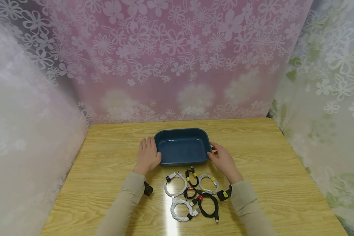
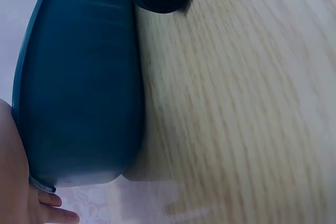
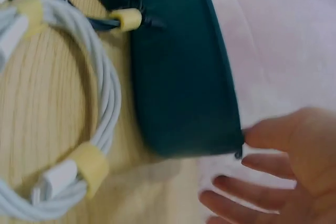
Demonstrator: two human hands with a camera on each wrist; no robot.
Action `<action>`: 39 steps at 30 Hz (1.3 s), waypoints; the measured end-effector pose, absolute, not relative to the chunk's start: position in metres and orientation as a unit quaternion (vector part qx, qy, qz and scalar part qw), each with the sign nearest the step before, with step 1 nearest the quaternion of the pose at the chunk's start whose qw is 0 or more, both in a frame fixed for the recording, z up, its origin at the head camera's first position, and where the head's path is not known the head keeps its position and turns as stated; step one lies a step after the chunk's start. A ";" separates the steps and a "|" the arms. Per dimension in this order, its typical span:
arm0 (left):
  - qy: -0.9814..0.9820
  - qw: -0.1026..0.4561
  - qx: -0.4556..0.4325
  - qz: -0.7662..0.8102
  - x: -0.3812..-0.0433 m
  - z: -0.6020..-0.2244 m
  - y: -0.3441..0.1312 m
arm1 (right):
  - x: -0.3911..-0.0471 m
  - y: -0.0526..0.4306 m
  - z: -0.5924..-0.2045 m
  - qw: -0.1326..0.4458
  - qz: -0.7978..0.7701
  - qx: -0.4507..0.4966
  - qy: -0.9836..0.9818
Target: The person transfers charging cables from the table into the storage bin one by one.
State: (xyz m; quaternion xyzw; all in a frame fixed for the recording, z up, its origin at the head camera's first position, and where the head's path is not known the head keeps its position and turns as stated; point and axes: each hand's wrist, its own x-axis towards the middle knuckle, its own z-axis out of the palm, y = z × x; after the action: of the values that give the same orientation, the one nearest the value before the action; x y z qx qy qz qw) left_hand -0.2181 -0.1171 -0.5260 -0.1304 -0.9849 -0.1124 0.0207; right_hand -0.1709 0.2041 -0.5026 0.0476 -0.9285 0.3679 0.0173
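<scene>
A dark blue rectangular basin (image 1: 181,150) with rounded corners stands on the wooden table, nothing inside it. My left hand (image 1: 148,154) holds its left end, thumb at the near rim and fingers along the outer wall. In the left wrist view, fingertips (image 2: 60,214) show beyond the rim's end. At the opposite end my right hand (image 1: 222,159) holds the rim, its thumb at the near right corner. The right wrist view shows that thumb (image 3: 270,132) against the rim and the other fingers spread outside the end wall.
Several coiled cables lie in front of the basin, between my forearms: white coils (image 1: 176,190) at left, a pale coil with yellow ties (image 1: 208,184), black ones (image 1: 207,206) at right. Flowered curtains (image 1: 177,65) hang behind the table (image 1: 106,183) and at both sides.
</scene>
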 end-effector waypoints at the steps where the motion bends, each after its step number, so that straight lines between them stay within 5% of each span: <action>1: -0.985 0.018 -0.129 -0.112 -0.218 -0.527 -0.117 | -0.169 0.202 -0.501 0.032 0.361 0.041 -0.931; 7: -0.986 0.014 -0.129 -0.104 -0.219 -0.528 -0.116 | -0.151 0.178 -0.485 0.148 0.348 0.049 -0.925; 12: -0.985 0.024 -0.133 -0.109 -0.218 -0.527 -0.115 | -0.136 0.154 -0.473 0.178 0.353 0.086 -0.915; 25: -0.985 0.041 -0.125 -0.111 -0.216 -0.525 -0.115 | -0.117 0.103 -0.495 0.025 0.300 0.109 -0.947; 39: -0.983 0.055 -0.116 -0.129 -0.216 -0.527 -0.116 | -0.119 0.080 -0.519 0.003 0.198 0.114 -0.973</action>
State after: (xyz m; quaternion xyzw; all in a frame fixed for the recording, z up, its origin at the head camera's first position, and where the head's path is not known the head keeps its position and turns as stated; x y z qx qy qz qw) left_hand -0.2156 -0.1164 -0.5269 -0.1156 -0.9833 -0.1294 0.0546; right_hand -0.1188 0.0804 -0.5190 0.1142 -0.9734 0.1984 0.0034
